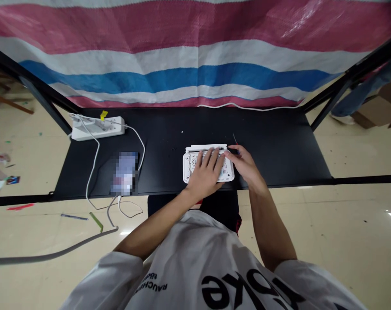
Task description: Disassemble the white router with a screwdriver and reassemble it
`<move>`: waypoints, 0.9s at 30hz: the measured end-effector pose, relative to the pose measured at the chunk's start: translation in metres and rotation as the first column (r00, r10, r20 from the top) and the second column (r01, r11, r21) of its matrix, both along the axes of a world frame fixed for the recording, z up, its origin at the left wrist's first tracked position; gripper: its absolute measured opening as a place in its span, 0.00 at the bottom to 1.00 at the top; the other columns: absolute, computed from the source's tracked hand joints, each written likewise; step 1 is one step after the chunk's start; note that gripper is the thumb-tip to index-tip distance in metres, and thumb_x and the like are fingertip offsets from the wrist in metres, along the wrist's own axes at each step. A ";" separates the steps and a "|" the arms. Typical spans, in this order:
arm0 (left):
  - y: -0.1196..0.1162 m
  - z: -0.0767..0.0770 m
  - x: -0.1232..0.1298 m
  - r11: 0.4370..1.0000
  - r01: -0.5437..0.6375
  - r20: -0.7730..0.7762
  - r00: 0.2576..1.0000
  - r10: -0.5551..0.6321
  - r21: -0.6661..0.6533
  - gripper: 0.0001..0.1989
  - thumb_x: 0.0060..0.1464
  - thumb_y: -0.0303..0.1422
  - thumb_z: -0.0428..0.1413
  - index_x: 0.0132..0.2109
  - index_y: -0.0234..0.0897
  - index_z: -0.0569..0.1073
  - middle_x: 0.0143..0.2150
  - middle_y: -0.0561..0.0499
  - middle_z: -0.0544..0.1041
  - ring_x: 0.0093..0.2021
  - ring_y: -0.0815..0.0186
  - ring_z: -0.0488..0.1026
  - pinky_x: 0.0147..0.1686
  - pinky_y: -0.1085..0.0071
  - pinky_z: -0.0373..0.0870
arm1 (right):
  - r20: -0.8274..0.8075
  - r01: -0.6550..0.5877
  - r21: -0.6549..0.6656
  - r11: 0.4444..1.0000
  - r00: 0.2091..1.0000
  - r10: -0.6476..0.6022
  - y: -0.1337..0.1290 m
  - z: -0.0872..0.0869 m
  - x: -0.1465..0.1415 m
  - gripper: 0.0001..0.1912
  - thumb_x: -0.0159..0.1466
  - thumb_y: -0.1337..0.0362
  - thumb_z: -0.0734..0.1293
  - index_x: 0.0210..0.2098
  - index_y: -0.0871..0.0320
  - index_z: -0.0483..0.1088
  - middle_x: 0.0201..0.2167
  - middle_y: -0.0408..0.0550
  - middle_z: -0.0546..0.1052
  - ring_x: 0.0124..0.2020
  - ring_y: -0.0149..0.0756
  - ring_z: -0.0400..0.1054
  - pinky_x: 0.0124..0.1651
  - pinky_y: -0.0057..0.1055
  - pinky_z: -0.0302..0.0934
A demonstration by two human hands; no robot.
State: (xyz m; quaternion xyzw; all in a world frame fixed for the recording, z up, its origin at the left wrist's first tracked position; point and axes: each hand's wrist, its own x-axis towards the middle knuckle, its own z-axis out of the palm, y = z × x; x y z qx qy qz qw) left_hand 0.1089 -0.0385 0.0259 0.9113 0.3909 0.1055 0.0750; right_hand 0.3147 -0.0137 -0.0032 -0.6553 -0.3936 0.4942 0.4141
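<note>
A white router-like device [226, 173] with small vent holes lies on the black table [163, 142] near its front edge. Along its far side runs a white bar, perhaps folded antennas. My left hand [205, 172] rests flat on the device with its fingers spread. At the device's right edge, my right hand [243, 162] touches the corner with its thumb. Its curled fingers hold a thin screwdriver [235, 138], whose shaft points away from me; the handle is mostly hidden.
A white power strip [98, 128] with cables sits at the back left. In front of it lies a phone [124, 172], blurred out. A striped sheet [195, 77] hangs behind the table. A person's leg [359, 97] and a cardboard box [380, 107] appear at right.
</note>
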 end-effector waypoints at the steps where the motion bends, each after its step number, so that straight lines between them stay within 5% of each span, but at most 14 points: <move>1: 0.000 0.000 0.004 1.000 -0.013 0.004 1.000 0.013 -0.002 0.53 0.60 0.47 0.66 0.80 0.27 0.51 0.83 0.31 0.49 0.82 0.37 0.45 0.80 0.39 0.41 | 0.020 0.001 0.008 1.000 1.000 -0.002 -0.001 -0.001 0.000 0.38 0.58 0.40 0.77 0.60 0.55 0.72 0.37 0.50 0.84 0.42 0.50 0.82 0.45 0.45 0.77; 5: 0.001 0.001 0.006 1.000 -0.019 0.020 1.000 0.019 -0.004 0.51 0.60 0.48 0.65 0.80 0.29 0.53 0.82 0.31 0.52 0.81 0.37 0.50 0.79 0.41 0.45 | 0.094 -0.025 -0.018 1.000 0.995 0.027 -0.008 0.005 0.006 0.38 0.62 0.38 0.74 0.63 0.53 0.70 0.38 0.50 0.85 0.42 0.50 0.82 0.45 0.48 0.78; 8: 0.003 0.000 0.001 1.000 -0.022 0.023 1.000 0.021 0.007 0.49 0.61 0.49 0.64 0.79 0.31 0.55 0.81 0.31 0.55 0.79 0.37 0.54 0.78 0.41 0.47 | 0.013 -0.162 -0.107 0.981 0.986 0.164 -0.022 0.016 0.014 0.39 0.63 0.39 0.74 0.66 0.52 0.68 0.37 0.49 0.85 0.40 0.50 0.82 0.41 0.48 0.79; 12: 0.008 0.000 -0.003 0.999 -0.054 0.035 0.998 0.054 -0.005 0.47 0.63 0.50 0.62 0.79 0.31 0.56 0.80 0.31 0.55 0.79 0.37 0.54 0.78 0.40 0.47 | -0.090 -0.308 -0.143 0.941 0.951 0.297 -0.040 0.020 0.016 0.31 0.63 0.42 0.76 0.56 0.55 0.77 0.38 0.51 0.85 0.37 0.44 0.81 0.37 0.37 0.76; 17: 0.010 0.000 -0.005 0.999 -0.045 0.002 0.999 0.045 0.007 0.50 0.64 0.53 0.60 0.80 0.32 0.52 0.81 0.32 0.53 0.80 0.37 0.52 0.79 0.40 0.44 | -0.026 -0.233 -0.055 0.971 0.972 0.232 -0.046 0.019 0.003 0.28 0.61 0.38 0.76 0.45 0.55 0.80 0.35 0.48 0.82 0.33 0.38 0.75 0.30 0.30 0.65; 27: 0.011 -0.006 0.000 1.000 -0.005 -0.042 0.999 0.006 0.027 0.50 0.63 0.53 0.62 0.79 0.29 0.55 0.80 0.27 0.56 0.78 0.33 0.55 0.78 0.38 0.43 | 0.327 -0.291 -0.065 0.954 0.897 0.296 -0.049 0.024 0.018 0.22 0.69 0.42 0.70 0.44 0.54 0.81 0.30 0.48 0.83 0.31 0.42 0.77 0.37 0.38 0.71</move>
